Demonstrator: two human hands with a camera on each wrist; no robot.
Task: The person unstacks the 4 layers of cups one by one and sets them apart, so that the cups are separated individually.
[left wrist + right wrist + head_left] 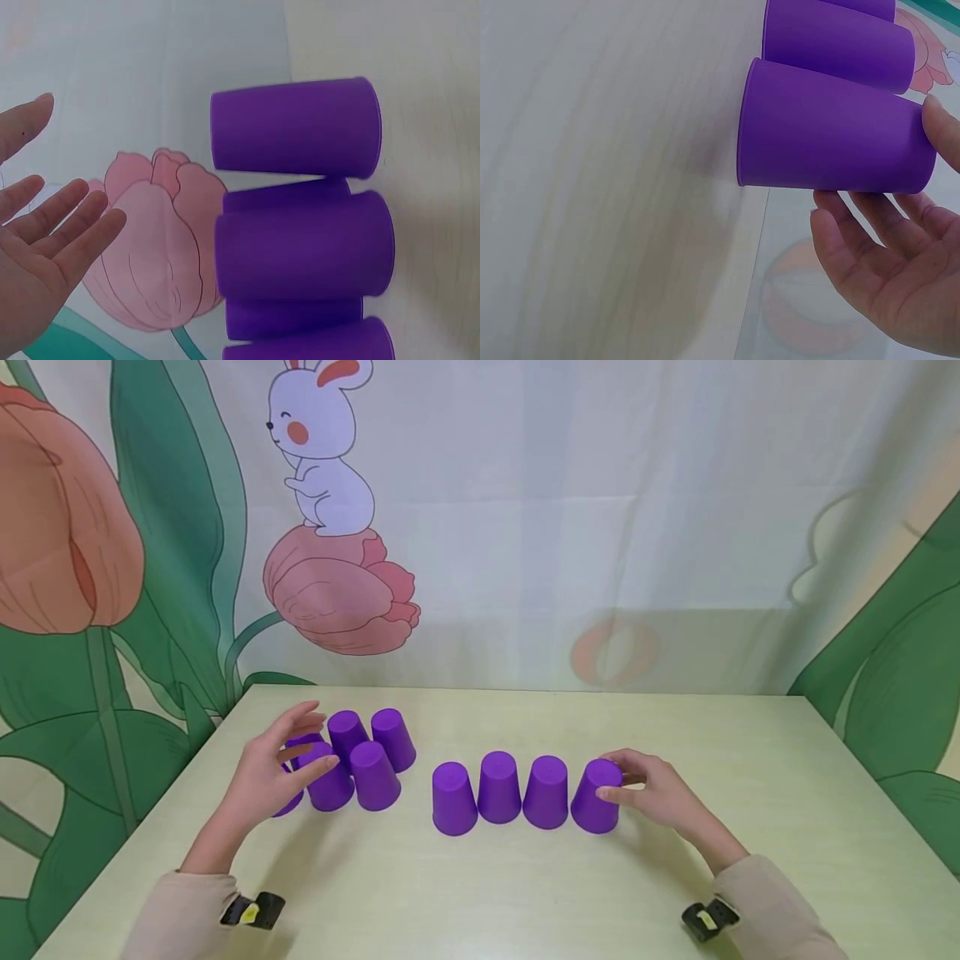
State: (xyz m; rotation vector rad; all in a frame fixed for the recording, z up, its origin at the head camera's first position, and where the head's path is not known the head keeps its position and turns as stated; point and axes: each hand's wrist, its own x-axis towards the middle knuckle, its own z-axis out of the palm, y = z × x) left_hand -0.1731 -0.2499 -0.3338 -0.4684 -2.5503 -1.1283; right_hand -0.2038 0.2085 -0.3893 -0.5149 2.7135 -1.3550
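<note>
Purple plastic cups stand upside down on the table in two groups. In the head view, a front row holds the rightmost cup (597, 802), which my right hand (660, 789) grips near its top between thumb and fingers. The right wrist view shows the thumb (943, 131) on one side of that cup and the fingers on the other. My left hand (270, 768) hovers by the left group, in front of a cup (330, 785) and partly hiding others. Its fingers are spread and apart from the cups (300, 244) in the left wrist view.
Beside the gripped cup the row continues with a cup (546, 793), another cup (499, 789) and a left-end cup (453, 802). The pale table (480, 902) ends at a printed curtain (510, 527) with a rabbit and tulips.
</note>
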